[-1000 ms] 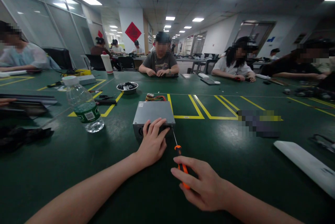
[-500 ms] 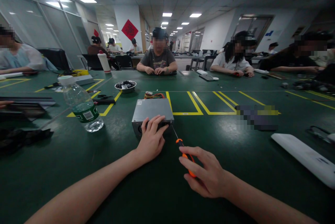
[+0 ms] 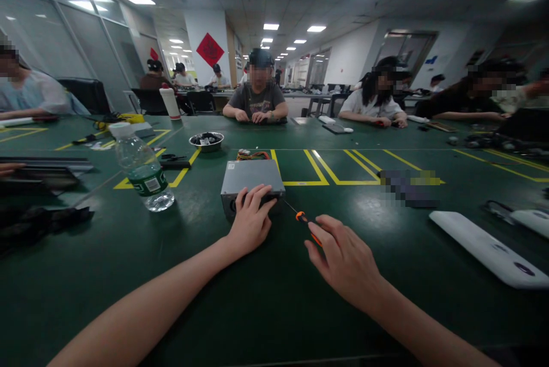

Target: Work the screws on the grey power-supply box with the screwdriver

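A grey metal power supply box (image 3: 252, 176) lies on the green table (image 3: 266, 298), with coloured wires (image 3: 253, 155) at its far end. My left hand (image 3: 251, 219) rests on the box's near edge, fingers spread over its front face. My right hand (image 3: 345, 261) holds an orange-handled screwdriver (image 3: 305, 222). Its thin shaft points toward the box's near right corner, and the tip sits at or just short of that corner.
A water bottle (image 3: 143, 167) stands left of the box. A metal bowl (image 3: 206, 141) of small parts sits farther back. White flat panels (image 3: 480, 247) lie at the right, dark items (image 3: 38, 218) at the left. Several people sit at the table's far side.
My right hand has moved forward and slightly right with the screwdriver, tilting it flatter toward the box's corner. My left hand stays on the box.
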Demonstrator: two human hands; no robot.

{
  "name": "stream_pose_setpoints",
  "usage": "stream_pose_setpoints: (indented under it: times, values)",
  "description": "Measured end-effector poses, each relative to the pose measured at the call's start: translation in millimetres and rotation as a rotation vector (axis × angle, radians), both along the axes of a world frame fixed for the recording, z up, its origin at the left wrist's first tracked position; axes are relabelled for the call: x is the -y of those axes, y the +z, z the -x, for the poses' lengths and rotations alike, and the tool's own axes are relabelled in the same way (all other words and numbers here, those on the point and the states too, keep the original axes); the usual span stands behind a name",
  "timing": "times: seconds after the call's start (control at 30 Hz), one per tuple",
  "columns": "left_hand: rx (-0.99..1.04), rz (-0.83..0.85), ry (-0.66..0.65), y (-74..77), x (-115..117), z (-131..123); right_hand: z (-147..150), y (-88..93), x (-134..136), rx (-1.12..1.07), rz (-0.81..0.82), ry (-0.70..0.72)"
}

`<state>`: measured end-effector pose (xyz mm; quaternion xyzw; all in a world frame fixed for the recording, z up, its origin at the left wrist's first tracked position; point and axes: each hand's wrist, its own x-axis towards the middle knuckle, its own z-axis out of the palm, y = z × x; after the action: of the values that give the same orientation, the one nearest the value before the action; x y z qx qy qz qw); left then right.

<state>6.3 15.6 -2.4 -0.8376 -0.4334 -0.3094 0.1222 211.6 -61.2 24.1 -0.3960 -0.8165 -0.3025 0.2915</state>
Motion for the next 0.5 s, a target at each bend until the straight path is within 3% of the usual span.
stream_pose_setpoints:
  times: [0.17,0.33,0.5]
  values:
    - [0.028,-0.016,0.017,0.7,2.9,-1.2,19.4,-12.7,15.3,0.075,-0.019,-0.05]
    - [0.041,-0.011,0.025,2.7,5.6,-2.5,30.6,-10.5,22.3,-0.066,0.097,-0.193]
    - [0.064,-0.009,0.016,5.3,9.5,-2.8,39.1,-9.1,27.5,-0.208,0.191,-0.203]
